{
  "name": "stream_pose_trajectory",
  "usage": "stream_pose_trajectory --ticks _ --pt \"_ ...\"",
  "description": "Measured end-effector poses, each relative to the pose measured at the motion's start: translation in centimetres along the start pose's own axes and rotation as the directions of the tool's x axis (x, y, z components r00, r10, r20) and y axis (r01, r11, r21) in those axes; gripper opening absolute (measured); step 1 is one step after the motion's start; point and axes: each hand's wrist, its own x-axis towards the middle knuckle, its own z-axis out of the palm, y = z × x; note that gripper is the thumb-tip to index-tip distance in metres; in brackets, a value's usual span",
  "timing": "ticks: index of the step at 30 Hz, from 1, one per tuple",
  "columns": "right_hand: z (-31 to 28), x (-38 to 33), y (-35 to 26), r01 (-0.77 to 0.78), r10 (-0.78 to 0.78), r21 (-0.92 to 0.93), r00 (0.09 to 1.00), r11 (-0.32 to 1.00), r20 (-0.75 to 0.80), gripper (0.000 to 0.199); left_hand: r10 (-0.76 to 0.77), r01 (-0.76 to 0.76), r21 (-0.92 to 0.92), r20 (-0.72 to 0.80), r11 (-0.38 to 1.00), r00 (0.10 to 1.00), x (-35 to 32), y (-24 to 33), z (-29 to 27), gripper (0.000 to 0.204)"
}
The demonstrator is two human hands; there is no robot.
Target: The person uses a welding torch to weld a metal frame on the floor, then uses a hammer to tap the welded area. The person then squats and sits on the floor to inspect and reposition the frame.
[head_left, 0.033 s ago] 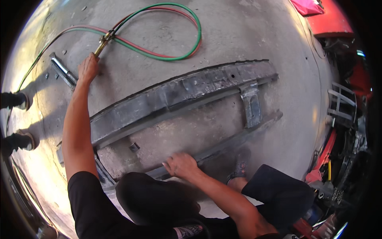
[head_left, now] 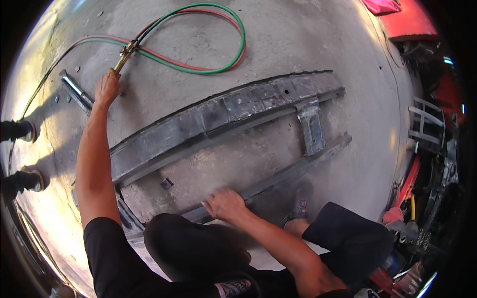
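Your left hand (head_left: 107, 87) is stretched out at arm's length over the concrete floor (head_left: 298, 44). Its fingers are clenched around the lower end of the brass-coloured cutting torch (head_left: 124, 55), which lies on the floor and points away from you. At the far end of the torch, the paired green and red gas hoses (head_left: 218, 64) join it; they run on in a wide loop across the floor and also trail off toward the left rim of the view. Just to the left of your left hand lies a short grey metal bar (head_left: 75, 92), flat on the floor, close to the hand but apart from it.

Your right hand (head_left: 224, 204) rests palm-down with fingers released and spread on the near rail of the long grey steel frame (head_left: 223, 114). The hand grasps nothing. The frame lies flat on the floor between your two hands, running from lower left to upper right. A short cross-bracket (head_left: 311, 126) links its thick far beam to the thin near rail (head_left: 298, 171).

Your knees, in dark trousers, are at the lower edge of the view. Another person's dark shoes (head_left: 22, 156) stand at the left rim, well apart from the torch. Red equipment (head_left: 412, 22) sits at the upper right.
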Motion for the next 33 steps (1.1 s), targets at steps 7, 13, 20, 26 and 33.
stream_pose_trajectory --ticks 7,13,20,26,33 --pt "-0.4 1.0 -0.2 0.017 -0.017 0.024 1.0 1.0 0.009 0.038 0.097 -0.129 -0.103 -0.267 0.986 0.959 1.1 0.2 -10.2 0.028" --pt "0.7 0.3 0.8 0.047 -0.046 0.027 0.999 0.999 -0.021 0.038 0.035 -0.197 -0.275 -0.5 0.941 0.866 -6.9 7.4 -23.4 0.036" --pt "0.7 0.0 1.4 0.175 -0.168 0.059 0.98 0.983 -0.106 0.038 0.209 -0.334 -0.091 -0.618 0.938 0.758 -20.9 14.9 -28.6 0.033" --pt "-1.3 -0.7 8.2 0.379 -0.328 0.208 0.913 0.902 -0.243 0.031 0.259 -0.259 0.073 -0.504 0.963 0.824 -32.3 24.6 -26.4 0.036" --pt "-19.7 -4.2 21.9 0.027 0.19 0.315 0.749 0.949 -0.635 0.025 0.031 -0.02 0.034 -0.396 0.999 0.918 -39.6 25.4 -27.1 0.034"
